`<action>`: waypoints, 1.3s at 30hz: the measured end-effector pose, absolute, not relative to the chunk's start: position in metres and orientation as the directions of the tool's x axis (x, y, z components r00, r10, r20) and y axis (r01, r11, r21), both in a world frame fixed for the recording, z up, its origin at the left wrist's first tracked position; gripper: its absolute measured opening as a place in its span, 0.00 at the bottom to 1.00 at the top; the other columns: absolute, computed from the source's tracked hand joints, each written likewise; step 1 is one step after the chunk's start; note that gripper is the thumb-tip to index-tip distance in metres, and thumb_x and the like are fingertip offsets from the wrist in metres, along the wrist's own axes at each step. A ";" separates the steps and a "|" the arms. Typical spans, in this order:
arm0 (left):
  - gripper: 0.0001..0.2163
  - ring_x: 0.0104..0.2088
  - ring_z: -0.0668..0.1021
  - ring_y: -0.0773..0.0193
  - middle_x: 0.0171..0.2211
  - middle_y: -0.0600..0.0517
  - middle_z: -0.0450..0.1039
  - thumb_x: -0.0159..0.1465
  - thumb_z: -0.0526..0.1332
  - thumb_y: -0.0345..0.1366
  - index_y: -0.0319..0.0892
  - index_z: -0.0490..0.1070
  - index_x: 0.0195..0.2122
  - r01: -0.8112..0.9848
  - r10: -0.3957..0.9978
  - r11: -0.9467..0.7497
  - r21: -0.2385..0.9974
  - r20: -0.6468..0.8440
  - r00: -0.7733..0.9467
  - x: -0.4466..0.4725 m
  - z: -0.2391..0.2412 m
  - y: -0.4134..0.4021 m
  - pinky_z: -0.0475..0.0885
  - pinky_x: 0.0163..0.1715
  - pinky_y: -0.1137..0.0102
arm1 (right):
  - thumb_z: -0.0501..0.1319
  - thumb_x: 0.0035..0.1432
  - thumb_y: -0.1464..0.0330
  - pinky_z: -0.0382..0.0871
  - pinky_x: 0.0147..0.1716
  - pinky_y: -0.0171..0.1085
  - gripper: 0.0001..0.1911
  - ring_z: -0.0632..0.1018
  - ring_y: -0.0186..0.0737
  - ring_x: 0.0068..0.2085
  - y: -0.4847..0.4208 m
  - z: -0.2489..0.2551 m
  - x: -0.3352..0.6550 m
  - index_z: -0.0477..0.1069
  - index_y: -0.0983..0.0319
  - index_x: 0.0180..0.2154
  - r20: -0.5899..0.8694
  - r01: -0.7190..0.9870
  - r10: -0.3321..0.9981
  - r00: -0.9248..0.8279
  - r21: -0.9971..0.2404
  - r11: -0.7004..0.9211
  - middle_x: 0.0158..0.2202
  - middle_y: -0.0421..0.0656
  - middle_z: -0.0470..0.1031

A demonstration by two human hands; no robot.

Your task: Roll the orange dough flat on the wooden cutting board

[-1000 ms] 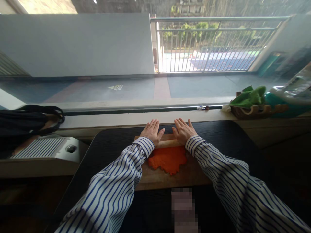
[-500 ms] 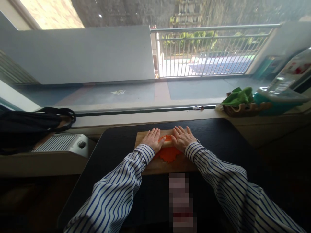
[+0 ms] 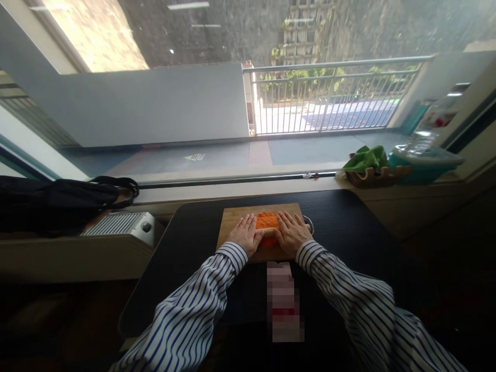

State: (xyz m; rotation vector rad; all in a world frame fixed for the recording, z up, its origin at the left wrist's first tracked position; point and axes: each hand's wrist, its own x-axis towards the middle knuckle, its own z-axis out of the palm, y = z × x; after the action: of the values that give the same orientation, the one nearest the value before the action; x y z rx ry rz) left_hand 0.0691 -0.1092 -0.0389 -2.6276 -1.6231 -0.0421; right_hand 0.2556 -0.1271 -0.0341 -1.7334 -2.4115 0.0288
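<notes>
A sheet of orange dough (image 3: 266, 220) lies flat on a wooden board (image 3: 232, 219), with its far edge ragged. Across the dough rests a pale wooden rolling pin (image 3: 268, 232), only its middle showing between my hands. My left hand (image 3: 247, 235) lies palm down over the pin's left part, fingers stretched forward past it. On the other side, my right hand (image 3: 293, 234) lies flat over the right part, also with straight fingers. Both palms hide the pin's ends. A little dough shows on the near side of the pin.
The board lies on a black table (image 3: 197, 232) below a window. A metal ring handle (image 3: 309, 224) is at the board's right. Near me is a pixelated pinkish item (image 3: 284, 305). A green cloth (image 3: 366, 159), teal basin (image 3: 418, 170) and black bag (image 3: 70, 201) lie by the sill.
My hands and the rolling pin have come back toward me over the board, so more dough shows beyond the pin and less on the near side. The camera view has shifted slightly.
</notes>
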 end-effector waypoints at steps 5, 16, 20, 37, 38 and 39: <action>0.29 0.60 0.55 0.53 0.59 0.38 0.53 0.65 0.40 0.47 0.28 0.54 0.58 0.870 0.854 -0.492 -0.033 0.179 0.489 0.063 -0.052 -0.124 0.54 0.58 0.58 | 0.40 0.62 0.60 0.41 0.59 0.45 0.29 0.50 0.43 0.62 -0.145 -0.036 0.258 0.52 0.71 0.59 0.138 0.929 0.934 -0.330 -0.126 0.347 0.62 0.48 0.50; 0.28 0.60 0.55 0.54 0.60 0.39 0.53 0.65 0.40 0.46 0.28 0.55 0.58 0.881 0.869 -0.471 -0.034 0.152 0.470 0.066 -0.044 -0.112 0.52 0.59 0.60 | 0.39 0.62 0.60 0.38 0.60 0.45 0.29 0.51 0.42 0.62 -0.130 -0.033 0.259 0.52 0.70 0.59 0.119 0.932 0.937 -0.330 -0.118 0.343 0.61 0.48 0.52; 0.28 0.60 0.55 0.55 0.60 0.39 0.53 0.65 0.38 0.45 0.28 0.54 0.58 0.890 0.884 -0.456 -0.015 0.111 0.455 0.070 -0.038 -0.097 0.52 0.58 0.58 | 0.37 0.62 0.60 0.37 0.59 0.48 0.29 0.51 0.43 0.62 -0.114 -0.030 0.257 0.53 0.69 0.59 0.093 0.939 0.945 -0.314 -0.113 0.323 0.61 0.48 0.53; 0.29 0.61 0.52 0.57 0.61 0.41 0.51 0.65 0.37 0.47 0.29 0.50 0.59 0.886 0.891 -0.450 0.114 0.121 0.437 0.070 -0.038 -0.031 0.50 0.59 0.59 | 0.38 0.61 0.61 0.35 0.59 0.53 0.29 0.49 0.42 0.62 -0.043 -0.026 0.255 0.50 0.67 0.60 -0.007 0.952 0.961 -0.278 -0.134 0.274 0.62 0.46 0.50; 0.29 0.61 0.52 0.57 0.61 0.41 0.51 0.65 0.37 0.47 0.29 0.50 0.59 0.885 0.890 -0.451 0.113 0.130 0.436 0.070 -0.038 -0.027 0.50 0.59 0.59 | 0.38 0.61 0.61 0.34 0.59 0.52 0.29 0.49 0.42 0.62 -0.039 -0.025 0.255 0.50 0.68 0.60 0.001 0.951 0.960 -0.279 -0.139 0.276 0.62 0.46 0.50; 0.29 0.61 0.53 0.57 0.61 0.41 0.52 0.65 0.37 0.46 0.29 0.51 0.59 0.886 0.890 -0.451 0.112 0.140 0.435 0.070 -0.038 -0.023 0.50 0.59 0.60 | 0.38 0.61 0.61 0.34 0.59 0.52 0.29 0.49 0.42 0.62 -0.035 -0.024 0.255 0.50 0.68 0.60 0.006 0.951 0.961 -0.278 -0.141 0.276 0.62 0.46 0.50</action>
State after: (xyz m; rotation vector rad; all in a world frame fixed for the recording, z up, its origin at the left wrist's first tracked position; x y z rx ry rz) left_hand 0.0698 -0.0231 -0.0380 -2.6794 -1.6576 -0.2824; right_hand 0.2546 -0.0355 -0.0245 -1.8307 -2.4357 0.1677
